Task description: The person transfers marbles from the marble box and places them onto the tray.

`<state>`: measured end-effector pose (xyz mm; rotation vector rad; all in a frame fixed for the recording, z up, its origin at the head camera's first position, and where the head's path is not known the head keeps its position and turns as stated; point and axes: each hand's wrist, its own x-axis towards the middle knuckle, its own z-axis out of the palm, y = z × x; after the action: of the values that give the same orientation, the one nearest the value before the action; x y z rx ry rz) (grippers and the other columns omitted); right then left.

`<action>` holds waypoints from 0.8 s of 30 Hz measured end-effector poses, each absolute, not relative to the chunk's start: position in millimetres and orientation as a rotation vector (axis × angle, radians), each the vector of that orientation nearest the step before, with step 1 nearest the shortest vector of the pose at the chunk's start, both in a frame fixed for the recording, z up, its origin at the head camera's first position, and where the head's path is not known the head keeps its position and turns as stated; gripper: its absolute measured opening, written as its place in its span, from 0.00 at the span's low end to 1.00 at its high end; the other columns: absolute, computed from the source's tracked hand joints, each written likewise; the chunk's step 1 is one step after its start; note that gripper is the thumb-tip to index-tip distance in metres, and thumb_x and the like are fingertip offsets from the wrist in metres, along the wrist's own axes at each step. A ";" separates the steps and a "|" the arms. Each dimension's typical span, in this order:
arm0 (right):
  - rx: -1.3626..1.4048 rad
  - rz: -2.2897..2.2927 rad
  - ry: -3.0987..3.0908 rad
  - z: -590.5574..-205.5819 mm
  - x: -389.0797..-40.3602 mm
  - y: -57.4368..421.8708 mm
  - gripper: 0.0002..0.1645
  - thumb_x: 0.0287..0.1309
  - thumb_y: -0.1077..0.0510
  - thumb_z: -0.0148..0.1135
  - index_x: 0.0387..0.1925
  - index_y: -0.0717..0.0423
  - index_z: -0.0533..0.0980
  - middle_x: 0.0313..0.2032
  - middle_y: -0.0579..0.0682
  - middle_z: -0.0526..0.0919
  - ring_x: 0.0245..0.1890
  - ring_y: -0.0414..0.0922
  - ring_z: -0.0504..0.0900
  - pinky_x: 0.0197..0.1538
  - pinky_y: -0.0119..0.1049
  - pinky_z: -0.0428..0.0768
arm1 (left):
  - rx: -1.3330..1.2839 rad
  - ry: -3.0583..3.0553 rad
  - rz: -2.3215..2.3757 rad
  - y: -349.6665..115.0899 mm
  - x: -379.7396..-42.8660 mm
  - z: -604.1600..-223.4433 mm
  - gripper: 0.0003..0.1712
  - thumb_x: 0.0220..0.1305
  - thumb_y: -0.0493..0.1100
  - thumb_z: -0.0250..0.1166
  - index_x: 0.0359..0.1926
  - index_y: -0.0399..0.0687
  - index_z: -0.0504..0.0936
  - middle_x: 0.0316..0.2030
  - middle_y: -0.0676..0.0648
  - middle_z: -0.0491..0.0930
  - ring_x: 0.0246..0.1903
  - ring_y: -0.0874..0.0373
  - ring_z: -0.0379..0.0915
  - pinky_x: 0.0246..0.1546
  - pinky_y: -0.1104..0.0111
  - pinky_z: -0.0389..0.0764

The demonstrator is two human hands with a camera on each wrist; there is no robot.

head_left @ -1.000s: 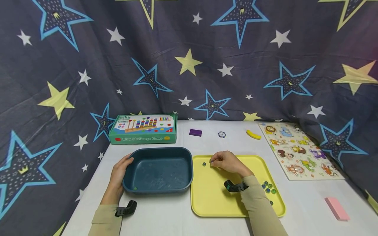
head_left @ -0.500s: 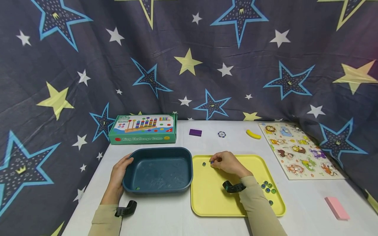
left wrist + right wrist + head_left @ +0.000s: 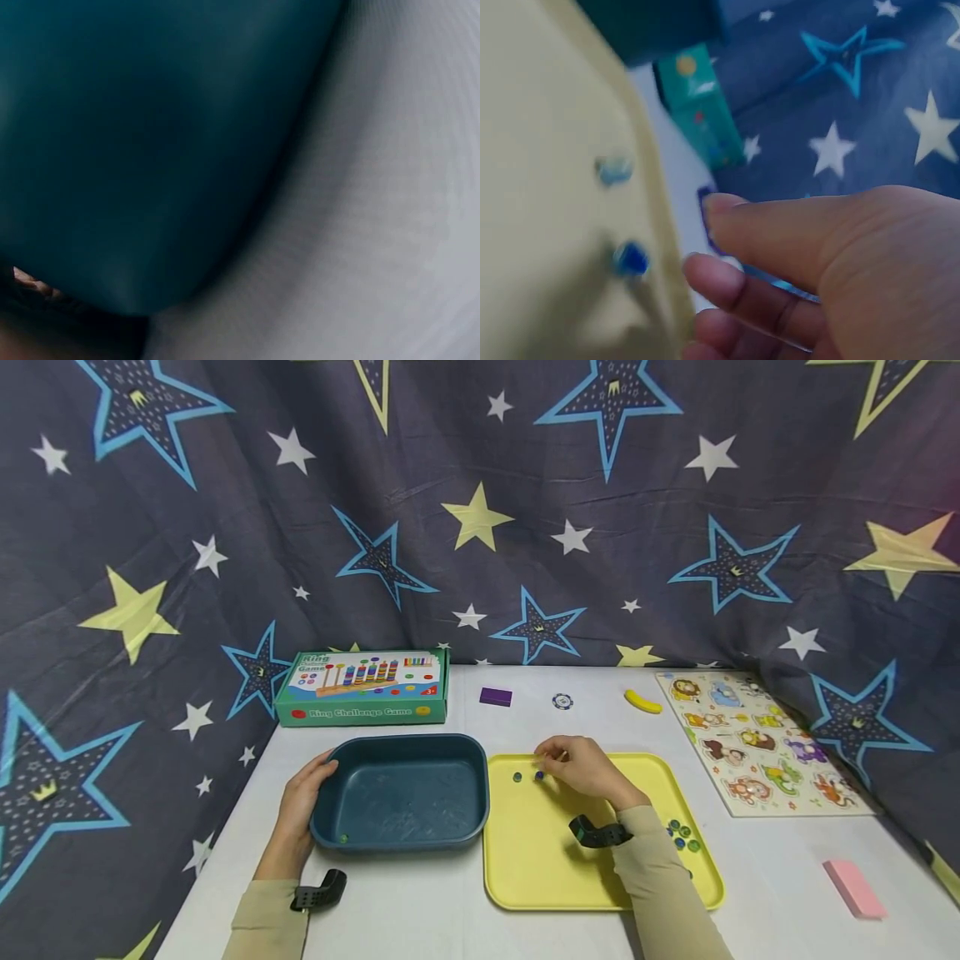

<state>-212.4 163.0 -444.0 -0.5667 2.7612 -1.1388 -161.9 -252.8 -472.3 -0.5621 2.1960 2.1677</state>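
Note:
My left hand (image 3: pixel 303 797) grips the left rim of a dark teal plastic basin (image 3: pixel 401 745), thumb over the edge. In the left wrist view the basin's wall (image 3: pixel 150 150) fills much of the frame. One green marble (image 3: pixel 343 838) lies in the basin's near left corner. Over the far side of a yellow tray (image 3: pixel 525 877), my right hand (image 3: pixel 585 770) hovers, thumb and fingertips apart with nothing between them. Just beside its fingertips a blue marble (image 3: pixel 632 259) rests on the tray. A greenish marble (image 3: pixel 614 171) lies a little left of it.
Several marbles (image 3: pixel 680 843) cluster by the tray's right side, partly behind the right sleeve. Behind stand a green game box (image 3: pixel 363 689), a purple block (image 3: pixel 496 697), a poker chip (image 3: pixel 562 701) and a yellow toy banana (image 3: pixel 642 702). An animal puzzle board (image 3: pixel 757 752) and pink block (image 3: pixel 855 889) lie right.
My right hand has let go of the blue marble, leaving it on the tray, and has lifted slightly back and up. The green marble shifted a little in the basin. The left hand keeps its place.

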 end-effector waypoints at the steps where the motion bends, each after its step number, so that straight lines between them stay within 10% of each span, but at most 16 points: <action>1: -0.576 -1.162 2.769 -440.9 -211.2 159.8 0.10 0.56 0.56 0.59 0.40 0.53 0.79 0.30 0.43 0.78 0.27 0.40 0.74 0.31 0.35 0.72 | -0.565 2.196 2.167 -252.9 -161.7 -472.2 0.29 0.62 0.53 0.56 0.63 0.49 0.65 0.63 0.49 0.61 0.63 0.56 0.52 0.62 0.58 0.52; 24: -1.083 -1.376 2.396 -405.6 -172.8 5.0 0.10 0.59 0.52 0.57 0.40 0.47 0.79 0.33 0.36 0.80 0.29 0.34 0.76 0.34 0.28 0.75 | -0.597 2.194 2.139 -252.6 -162.1 -469.9 0.30 0.62 0.53 0.55 0.63 0.50 0.65 0.64 0.49 0.60 0.64 0.56 0.49 0.63 0.57 0.48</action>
<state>-172.8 5.0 -405.6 -1.0827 2.3965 -1.3760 -162.1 -252.6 -469.9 -0.5966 2.1940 2.1392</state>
